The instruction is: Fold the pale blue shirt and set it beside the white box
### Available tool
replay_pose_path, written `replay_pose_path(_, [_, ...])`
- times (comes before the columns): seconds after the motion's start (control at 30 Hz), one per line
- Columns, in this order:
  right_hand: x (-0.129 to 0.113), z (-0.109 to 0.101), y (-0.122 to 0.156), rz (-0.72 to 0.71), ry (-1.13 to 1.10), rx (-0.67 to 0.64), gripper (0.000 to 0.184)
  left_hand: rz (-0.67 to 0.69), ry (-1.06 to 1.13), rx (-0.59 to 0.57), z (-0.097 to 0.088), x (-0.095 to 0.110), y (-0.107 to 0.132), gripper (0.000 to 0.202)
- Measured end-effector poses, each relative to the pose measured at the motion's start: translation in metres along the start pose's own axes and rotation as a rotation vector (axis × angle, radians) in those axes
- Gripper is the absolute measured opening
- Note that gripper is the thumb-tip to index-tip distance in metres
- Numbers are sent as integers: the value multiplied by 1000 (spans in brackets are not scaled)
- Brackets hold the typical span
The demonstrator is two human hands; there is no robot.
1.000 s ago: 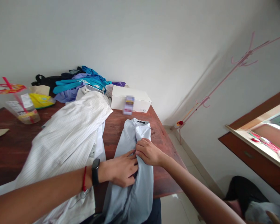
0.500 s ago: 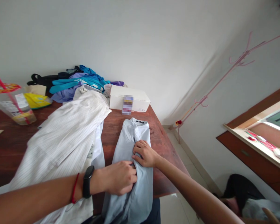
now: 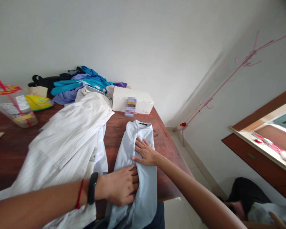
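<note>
The pale blue shirt (image 3: 135,165) lies narrow-folded, collar away, on the wooden table (image 3: 11,152), its tail not yet folded up, while the left hand (image 3: 121,187) and right hand (image 3: 145,152) press it with flat, released fingers.

Left hand (image 3: 121,188) pressed flat — right hand (image 3: 145,152) spread, palm down.

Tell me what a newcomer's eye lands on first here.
Both hands press a pale blue shirt lying at the table's near right edge: the left hand low on it, the right hand flat higher up. Beside it on the left sprawls a white striped shirt, with a white box behind.
</note>
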State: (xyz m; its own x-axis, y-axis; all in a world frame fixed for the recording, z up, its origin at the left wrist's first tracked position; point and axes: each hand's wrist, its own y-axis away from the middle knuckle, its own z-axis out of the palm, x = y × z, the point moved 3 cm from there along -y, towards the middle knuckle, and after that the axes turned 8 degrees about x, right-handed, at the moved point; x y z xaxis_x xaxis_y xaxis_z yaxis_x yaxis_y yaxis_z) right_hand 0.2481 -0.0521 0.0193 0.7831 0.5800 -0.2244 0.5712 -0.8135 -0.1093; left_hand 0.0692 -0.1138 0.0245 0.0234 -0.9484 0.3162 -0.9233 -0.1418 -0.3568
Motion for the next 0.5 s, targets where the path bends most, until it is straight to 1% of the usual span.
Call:
replay_pose_path(0.17, [0, -1, -7, -7, 48, -20, 64, -31, 55, 47, -3, 2, -1, 30])
replay_pose_path(0.37, [-1, 1, -6, -3, 55, -6, 60, 55, -45, 18, 2, 1, 1, 25])
replay_pose_path(0.5, [-1, 2, -5, 2, 56, 17, 57, 41, -66, 38, 1, 1, 1, 23])
